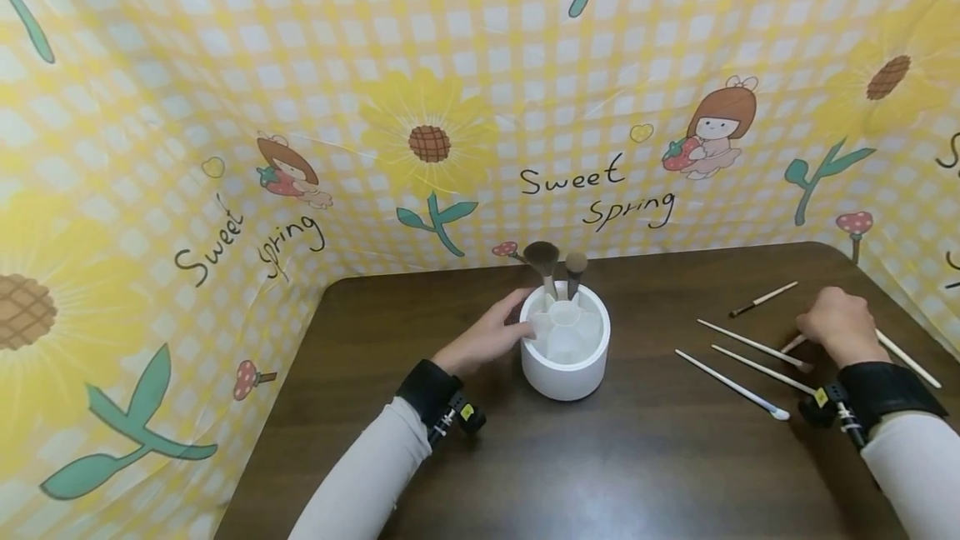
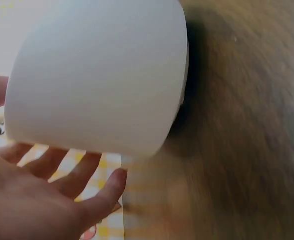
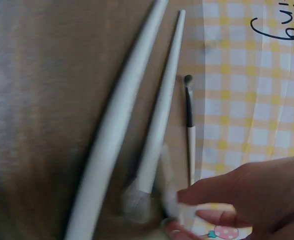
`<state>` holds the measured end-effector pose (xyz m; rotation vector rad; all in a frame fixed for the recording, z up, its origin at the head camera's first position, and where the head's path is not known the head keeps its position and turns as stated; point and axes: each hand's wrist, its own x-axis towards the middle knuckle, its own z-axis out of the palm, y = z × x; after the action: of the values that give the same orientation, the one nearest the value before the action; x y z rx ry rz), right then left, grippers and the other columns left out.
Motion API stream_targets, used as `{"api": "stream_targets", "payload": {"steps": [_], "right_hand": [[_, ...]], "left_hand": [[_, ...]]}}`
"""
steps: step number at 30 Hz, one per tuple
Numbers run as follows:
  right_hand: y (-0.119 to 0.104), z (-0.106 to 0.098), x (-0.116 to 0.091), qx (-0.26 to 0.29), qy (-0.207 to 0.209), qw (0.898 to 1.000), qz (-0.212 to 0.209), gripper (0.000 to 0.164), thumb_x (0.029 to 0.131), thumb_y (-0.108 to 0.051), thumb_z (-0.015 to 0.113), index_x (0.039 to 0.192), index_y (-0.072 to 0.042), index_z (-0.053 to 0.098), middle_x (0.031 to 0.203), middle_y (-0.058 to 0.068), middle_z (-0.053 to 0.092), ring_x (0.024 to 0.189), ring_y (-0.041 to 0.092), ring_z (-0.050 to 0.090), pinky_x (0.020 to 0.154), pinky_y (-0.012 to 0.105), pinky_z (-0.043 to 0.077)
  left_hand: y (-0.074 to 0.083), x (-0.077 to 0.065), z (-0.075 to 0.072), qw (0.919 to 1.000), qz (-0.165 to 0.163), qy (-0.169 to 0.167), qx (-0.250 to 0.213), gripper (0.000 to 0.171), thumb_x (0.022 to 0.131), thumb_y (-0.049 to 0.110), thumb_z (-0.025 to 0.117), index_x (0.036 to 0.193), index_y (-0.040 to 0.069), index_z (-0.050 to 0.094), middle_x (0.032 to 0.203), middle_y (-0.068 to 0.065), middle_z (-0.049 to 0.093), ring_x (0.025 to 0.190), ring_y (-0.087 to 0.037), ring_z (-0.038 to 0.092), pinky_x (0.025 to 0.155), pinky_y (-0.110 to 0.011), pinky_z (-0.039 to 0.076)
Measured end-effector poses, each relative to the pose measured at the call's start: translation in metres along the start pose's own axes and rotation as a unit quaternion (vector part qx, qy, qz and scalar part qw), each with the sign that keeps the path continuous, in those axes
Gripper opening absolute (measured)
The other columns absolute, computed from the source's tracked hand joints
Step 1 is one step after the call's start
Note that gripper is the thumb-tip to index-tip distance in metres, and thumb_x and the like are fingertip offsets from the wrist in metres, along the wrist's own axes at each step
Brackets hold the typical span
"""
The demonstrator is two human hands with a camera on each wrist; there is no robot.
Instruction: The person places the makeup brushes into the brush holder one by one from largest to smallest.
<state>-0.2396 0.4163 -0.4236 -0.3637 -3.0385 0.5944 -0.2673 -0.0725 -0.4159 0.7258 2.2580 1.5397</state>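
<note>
A white round brush holder (image 1: 567,377) with inner compartments stands on the table, two makeup brushes upright in it: a wide fluffy one (image 1: 542,258) and a smaller one (image 1: 575,267). My left hand (image 1: 491,330) grips its left side, thumb at the rim and fingers round the wall. Over at the right, my right hand (image 1: 842,327) pinches a makeup brush (image 3: 167,182) low at the tabletop, between thumb and fingertips; the hand hides part of it in the head view. Beside it lies a pale-handled brush (image 3: 156,120), its blurred bristle end close to the fingers.
Several loose brushes lie around the right hand: a short dark-tipped one (image 1: 763,299), a blue-tipped one (image 1: 731,384), a pale one (image 1: 761,367) and a white handle (image 1: 909,359) by the right edge. The dark wooden table (image 1: 360,407) meets a yellow checked cloth (image 1: 480,40) behind.
</note>
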Motion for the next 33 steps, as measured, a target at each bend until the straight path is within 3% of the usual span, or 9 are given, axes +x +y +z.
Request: {"api": "stream_targets", "payload": {"steps": [6,12,19,23,27,30,33], "right_hand": [[-0.001,-0.003,-0.002,0.02,-0.021,0.999,0.042,0.022,0.076,-0.016,0.053,0.068,0.004,0.055,0.083,0.039,0.047,0.076,0.05,0.047,0.058,0.048,0.042],[-0.001,-0.004,0.0,0.019,-0.036,0.998,0.057,0.026,0.077,-0.016,0.053,0.078,0.009,0.054,0.092,0.044,0.045,0.082,0.056,0.047,0.061,0.052,0.043],[-0.016,-0.02,-0.001,0.025,0.023,0.999,-0.003,0.023,0.074,-0.015,0.054,0.067,0.007,0.052,0.076,0.036,0.051,0.071,0.054,0.05,0.05,0.049,0.044],[-0.043,-0.035,0.0,0.031,0.062,0.996,-0.051,0.02,0.076,-0.014,0.054,0.07,0.005,0.056,0.072,0.029,0.055,0.068,0.05,0.051,0.05,0.049,0.043],[-0.084,-0.044,-0.003,0.062,0.101,0.986,-0.116,0.023,0.081,-0.014,0.056,0.089,0.007,0.062,0.083,0.027,0.064,0.078,0.046,0.054,0.063,0.052,0.043],[-0.116,-0.048,-0.012,0.107,0.123,0.974,-0.156,0.028,0.086,-0.019,0.059,0.096,0.007,0.062,0.088,0.024,0.067,0.075,0.035,0.061,0.065,0.045,0.045],[-0.145,-0.048,-0.022,0.178,0.118,0.958,-0.189,0.027,0.089,-0.021,0.06,0.097,0.004,0.063,0.086,0.022,0.068,0.066,0.023,0.064,0.058,0.029,0.049]], "left_hand": [[0.003,-0.002,-0.006,0.9935,-0.04,-0.033,-0.101,0.053,0.091,0.007,0.035,0.143,0.01,0.03,0.145,-0.006,0.032,0.123,-0.021,0.037,0.101,-0.053,0.031],[-0.002,0.005,-0.004,0.996,-0.078,-0.009,-0.042,0.043,0.1,0.025,0.033,0.142,0.015,0.033,0.143,-0.004,0.036,0.123,-0.018,0.036,0.101,-0.052,0.033],[0.004,0.008,-0.003,0.9977,-0.054,0.04,0.011,0.033,0.097,0.025,0.041,0.128,0.014,0.046,0.124,-0.003,0.05,0.111,-0.016,0.046,0.097,-0.042,0.039],[0.004,0.011,-0.003,0.998,-0.045,0.044,0.006,0.029,0.096,0.023,0.045,0.123,0.011,0.045,0.12,-0.006,0.053,0.108,-0.017,0.049,0.094,-0.04,0.042],[0.001,0.015,-0.004,0.9983,-0.042,0.04,0.004,0.032,0.096,0.024,0.048,0.125,0.014,0.043,0.124,-0.005,0.051,0.108,-0.016,0.049,0.093,-0.04,0.043],[-0.001,0.019,-0.003,0.9988,-0.038,0.03,0.005,0.039,0.095,0.024,0.048,0.133,0.016,0.041,0.128,-0.003,0.048,0.11,-0.016,0.047,0.094,-0.04,0.043],[-0.002,0.023,-0.001,0.9991,-0.038,0.017,0.004,0.045,0.095,0.021,0.047,0.139,0.017,0.038,0.129,-0.002,0.048,0.11,-0.016,0.047,0.095,-0.039,0.042]]}}
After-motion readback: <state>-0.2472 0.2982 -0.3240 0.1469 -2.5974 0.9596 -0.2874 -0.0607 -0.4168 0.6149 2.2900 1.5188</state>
